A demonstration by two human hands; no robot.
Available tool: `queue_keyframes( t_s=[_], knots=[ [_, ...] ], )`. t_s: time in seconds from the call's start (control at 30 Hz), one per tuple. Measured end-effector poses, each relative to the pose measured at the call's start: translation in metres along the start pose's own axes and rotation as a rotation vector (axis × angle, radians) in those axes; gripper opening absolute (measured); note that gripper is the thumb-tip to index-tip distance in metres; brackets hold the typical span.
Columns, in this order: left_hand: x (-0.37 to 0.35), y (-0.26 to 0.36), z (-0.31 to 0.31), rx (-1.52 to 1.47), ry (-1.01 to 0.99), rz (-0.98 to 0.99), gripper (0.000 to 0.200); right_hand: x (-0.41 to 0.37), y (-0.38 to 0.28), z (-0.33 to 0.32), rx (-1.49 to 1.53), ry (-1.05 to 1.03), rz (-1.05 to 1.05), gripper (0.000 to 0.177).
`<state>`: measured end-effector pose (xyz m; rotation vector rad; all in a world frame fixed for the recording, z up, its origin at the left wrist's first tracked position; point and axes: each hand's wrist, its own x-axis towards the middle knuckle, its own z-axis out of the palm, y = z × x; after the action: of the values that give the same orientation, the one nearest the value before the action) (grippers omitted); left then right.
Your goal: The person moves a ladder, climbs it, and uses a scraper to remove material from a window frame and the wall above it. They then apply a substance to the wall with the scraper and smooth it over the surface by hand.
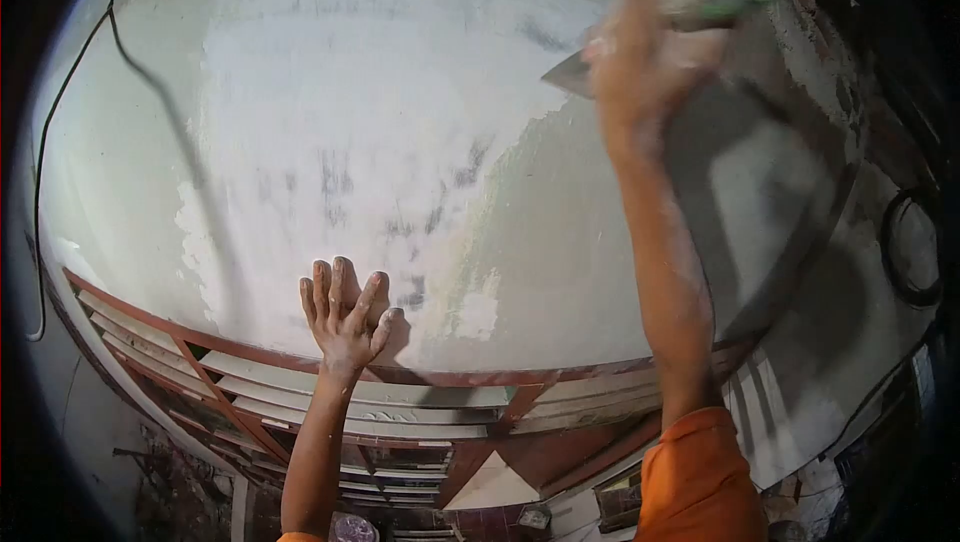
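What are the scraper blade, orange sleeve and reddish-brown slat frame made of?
Scraper blade: probably dull metal, being thin and grey, though blurred. Orange sleeve: matte cloth, by its loose hem. Reddish-brown slat frame: perhaps painted wood, flat bars.

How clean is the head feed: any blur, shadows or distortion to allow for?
Head view: motion blur smears the right hand and blade; left hand looks sharper; head view: shadows darken the wall at right; head view: fisheye bows the reddish rail, corners black.

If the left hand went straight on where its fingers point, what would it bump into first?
Most likely the white-patched wall. The left hand points up the picture, over that surface, and may already touch it; depth is hard to judge here.
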<state>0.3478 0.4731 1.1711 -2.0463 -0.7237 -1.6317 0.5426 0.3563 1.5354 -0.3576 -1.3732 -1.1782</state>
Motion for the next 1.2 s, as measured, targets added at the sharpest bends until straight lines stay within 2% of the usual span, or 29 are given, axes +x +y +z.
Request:
queue_keyframes(
  t_s=[0.03, 0.07, 0.17, 0.23, 0.3, 0.33, 0.37, 0.43, 0.47, 0.6, 0.7, 0.77, 0.9, 0.97, 1.0, 1.03, 1.1, 1.13, 1.2],
  knots=[
    [-0.001, 0.000, 0.000, 0.003, -0.006, 0.002, 0.055, -0.003, -0.003, 0.007, -0.062, 0.069, -0.209, 0.028],
    [-0.002, -0.001, 0.002, 0.006, -0.001, -0.017, 0.054, -0.013, -0.015, 0.006, 0.109, -0.024, 0.220, 0.029],
    [-0.003, 0.000, 0.001, 0.014, -0.002, -0.024, 0.055, -0.009, -0.025, -0.004, 0.004, -0.105, 0.099, 0.025],
    [-0.002, -0.001, 0.002, 0.025, -0.005, 0.000, 0.056, 0.005, -0.017, -0.012, 0.049, -0.069, 0.149, 0.020],
    [-0.002, -0.002, 0.001, 0.013, -0.009, 0.001, 0.056, 0.008, 0.004, -0.015, -0.324, -0.029, -0.454, 0.018],
    [-0.002, -0.001, 0.000, 0.011, -0.010, -0.005, 0.056, -0.012, -0.011, -0.007, 0.097, -0.139, 0.144, 0.017],
    [-0.001, -0.002, 0.000, 0.012, -0.008, -0.004, 0.056, -0.011, -0.014, -0.005, 0.097, -0.138, 0.142, 0.017],
    [-0.003, 0.000, 0.002, 0.014, -0.005, -0.045, 0.054, -0.006, -0.019, -0.001, 0.080, -0.153, -0.066, 0.017],
    [-0.005, 0.001, 0.001, 0.014, -0.012, -0.047, 0.054, -0.003, -0.023, -0.003, 0.081, -0.156, -0.060, 0.017],
    [0.000, 0.001, 0.001, 0.015, -0.001, -0.032, 0.055, 0.019, -0.044, -0.006, 0.182, -0.115, 0.259, 0.022],
    [-0.001, 0.002, -0.001, 0.006, -0.015, -0.018, 0.056, -0.011, -0.019, 0.005, 0.086, -0.075, 0.197, 0.024],
    [-0.002, 0.003, -0.001, 0.008, -0.004, -0.029, 0.056, -0.010, -0.026, -0.001, 0.065, -0.158, 0.204, 0.025],
    [0.000, 0.003, -0.001, 0.008, -0.007, -0.023, 0.055, 0.015, -0.011, -0.004, 0.048, -0.105, 0.164, 0.023],
    [-0.001, 0.003, 0.000, 0.014, -0.005, -0.024, 0.055, 0.015, -0.012, 0.002, 0.124, -0.010, 0.131, 0.023],
    [0.001, 0.003, 0.001, 0.028, 0.003, -0.017, 0.054, -0.001, -0.009, 0.011, -0.165, 0.059, -0.236, 0.022],
    [0.000, 0.002, 0.000, 0.039, 0.007, -0.009, 0.054, -0.022, -0.013, 0.012, -0.088, -0.103, -0.091, 0.020],
    [0.001, 0.001, 0.000, 0.020, 0.006, -0.012, 0.053, -0.029, -0.035, 0.005, 0.113, -0.195, 0.253, 0.019],
    [-0.001, 0.003, 0.001, 0.006, 0.009, -0.022, 0.053, -0.024, -0.032, 0.005, 0.115, -0.205, 0.255, 0.019],
    [-0.004, 0.004, 0.000, 0.007, -0.006, -0.025, 0.053, -0.015, -0.024, 0.005, 0.068, -0.088, 0.215, 0.017]
  ],
)
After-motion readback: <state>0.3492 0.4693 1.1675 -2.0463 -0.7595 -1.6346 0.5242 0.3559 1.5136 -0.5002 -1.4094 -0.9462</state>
